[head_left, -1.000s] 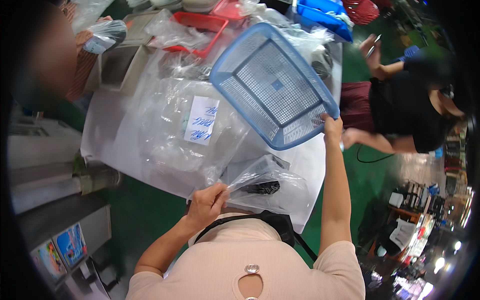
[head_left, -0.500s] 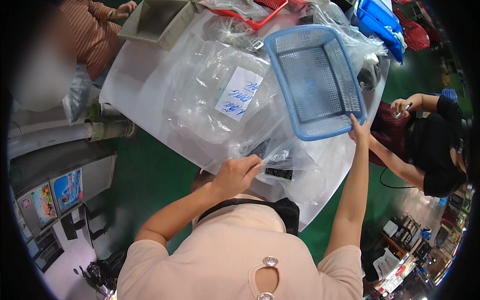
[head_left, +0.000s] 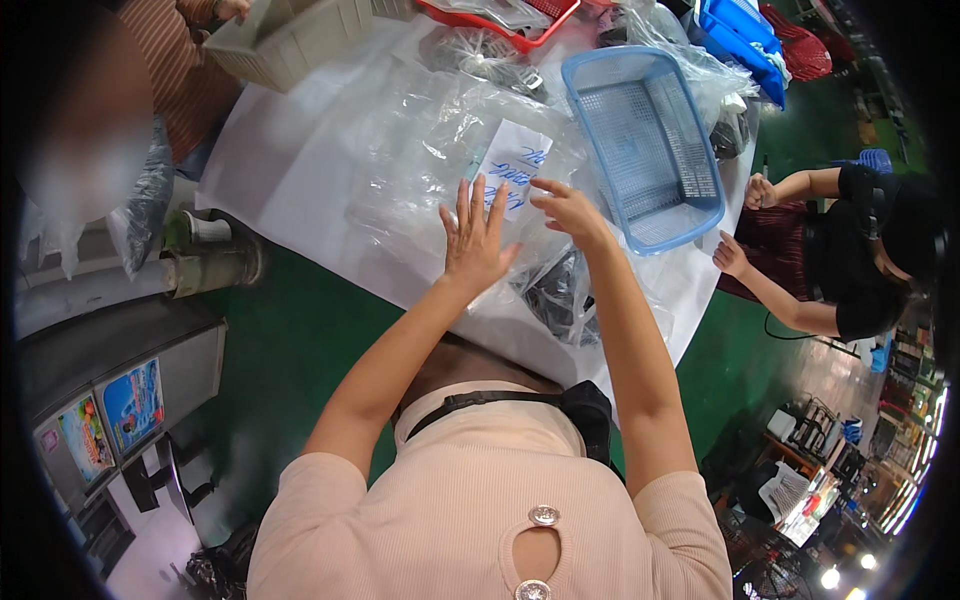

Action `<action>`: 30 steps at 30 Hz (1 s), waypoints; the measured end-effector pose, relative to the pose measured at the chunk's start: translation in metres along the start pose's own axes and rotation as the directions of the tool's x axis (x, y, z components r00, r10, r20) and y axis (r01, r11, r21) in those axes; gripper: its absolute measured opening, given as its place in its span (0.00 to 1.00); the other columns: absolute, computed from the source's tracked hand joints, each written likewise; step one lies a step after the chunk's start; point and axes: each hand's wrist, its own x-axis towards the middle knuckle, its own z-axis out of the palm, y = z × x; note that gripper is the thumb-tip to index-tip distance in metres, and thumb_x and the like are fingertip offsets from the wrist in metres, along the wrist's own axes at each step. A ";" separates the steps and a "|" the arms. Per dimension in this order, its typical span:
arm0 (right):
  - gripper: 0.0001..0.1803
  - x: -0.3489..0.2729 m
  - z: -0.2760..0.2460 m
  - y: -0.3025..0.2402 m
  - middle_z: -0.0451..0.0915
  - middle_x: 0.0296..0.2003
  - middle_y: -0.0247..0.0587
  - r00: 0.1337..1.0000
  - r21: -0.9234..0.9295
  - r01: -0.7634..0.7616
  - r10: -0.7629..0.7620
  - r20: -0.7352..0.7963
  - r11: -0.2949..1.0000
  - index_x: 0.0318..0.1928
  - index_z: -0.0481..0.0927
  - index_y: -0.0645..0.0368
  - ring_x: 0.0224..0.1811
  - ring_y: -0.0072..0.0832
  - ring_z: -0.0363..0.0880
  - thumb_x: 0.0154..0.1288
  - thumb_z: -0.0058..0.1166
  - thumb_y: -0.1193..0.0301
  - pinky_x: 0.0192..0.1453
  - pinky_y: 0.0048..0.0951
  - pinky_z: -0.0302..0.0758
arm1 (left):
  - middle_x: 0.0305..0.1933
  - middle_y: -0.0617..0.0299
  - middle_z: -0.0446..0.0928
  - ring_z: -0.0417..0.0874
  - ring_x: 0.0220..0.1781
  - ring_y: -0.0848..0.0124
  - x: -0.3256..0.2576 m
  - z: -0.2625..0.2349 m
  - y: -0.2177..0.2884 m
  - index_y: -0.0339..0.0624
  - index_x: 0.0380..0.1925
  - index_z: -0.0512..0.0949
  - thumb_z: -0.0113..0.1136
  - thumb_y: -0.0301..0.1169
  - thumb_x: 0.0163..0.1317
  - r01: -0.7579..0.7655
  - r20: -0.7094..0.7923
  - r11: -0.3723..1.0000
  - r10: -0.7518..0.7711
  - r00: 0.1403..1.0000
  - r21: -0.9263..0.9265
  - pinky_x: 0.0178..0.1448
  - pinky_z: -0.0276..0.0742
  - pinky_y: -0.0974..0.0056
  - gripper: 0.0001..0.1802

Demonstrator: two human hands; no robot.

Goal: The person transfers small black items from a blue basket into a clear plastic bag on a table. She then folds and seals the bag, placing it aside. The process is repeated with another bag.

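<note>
Green flooring [head_left: 300, 340] surrounds a long work table covered in white sheeting [head_left: 290, 170], which fills the upper middle of the head view. Beyond the fingertips, a heap of clear plastic bags [head_left: 430, 150] spreads over the sheeting. Just past the right fingertips, a little to their right, an empty blue mesh basket [head_left: 650, 150] sits flat on the table. Farther off, at the far edge, are a grey crate [head_left: 300, 35], a red tray [head_left: 500, 15] and a darker blue bin [head_left: 740, 30]. Well to the right of the right fingers, a seated person in a black top [head_left: 850, 260] leans toward the table corner.

Between and just beyond the two sets of fingertips lies a white paper slip with blue handwriting [head_left: 515, 175], under or inside the clear plastic; I cannot tell which. The left hand [head_left: 475, 240] is spread wide, fingers fanned and palm down, pressing flat on the clear plastic, its fingertips touching the near edge of the slip. The right hand [head_left: 570, 210] is just beside it, open and empty, fingers loosely curved and pointing left toward the slip, over the plastic; whether it touches cannot be told. Below the right wrist, nearer the body, a clear bag holding a small black item [head_left: 560, 295] lies on the table.
</note>
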 end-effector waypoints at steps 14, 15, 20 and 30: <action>0.13 -0.019 0.027 -0.016 0.80 0.35 0.36 0.820 0.255 0.431 -0.258 -0.510 0.866 0.41 0.79 0.63 0.35 0.21 0.77 0.53 0.50 0.81 0.45 0.22 0.73 | 0.37 0.56 0.73 0.76 0.38 0.62 0.033 -0.072 -0.107 0.42 0.46 0.75 0.46 0.14 0.49 0.229 -0.200 0.749 -0.434 0.878 -0.621 0.36 0.73 0.62 0.23; 0.14 -0.019 0.028 -0.015 0.80 0.36 0.36 0.837 0.193 0.442 -0.325 -0.440 0.876 0.42 0.79 0.63 0.37 0.22 0.77 0.53 0.49 0.81 0.47 0.23 0.72 | 0.36 0.57 0.73 0.76 0.39 0.62 0.032 -0.071 -0.108 0.42 0.45 0.76 0.47 0.15 0.50 0.212 -0.176 0.748 -0.403 0.898 -0.629 0.38 0.73 0.61 0.22; 0.16 -0.026 0.052 -0.034 0.77 0.45 0.36 0.879 0.158 0.474 -0.454 -0.147 0.866 0.45 0.77 0.62 0.49 0.21 0.73 0.54 0.48 0.82 0.57 0.22 0.67 | 0.50 0.53 0.71 0.69 0.56 0.56 0.013 -0.045 -0.113 0.47 0.54 0.70 0.53 0.22 0.52 -0.038 0.055 0.847 0.079 0.995 -0.531 0.54 0.68 0.52 0.26; 0.28 -0.071 0.120 0.000 0.80 0.36 0.52 0.892 -0.761 -0.309 -0.103 -0.440 0.570 0.55 0.67 0.57 0.39 0.45 0.80 0.55 0.58 0.63 0.43 0.40 0.75 | 0.73 0.51 0.35 0.34 0.73 0.43 -0.008 0.011 -0.116 0.65 0.68 0.47 0.58 0.34 0.53 -0.107 0.472 0.994 0.098 0.876 -0.006 0.60 0.40 0.22 0.44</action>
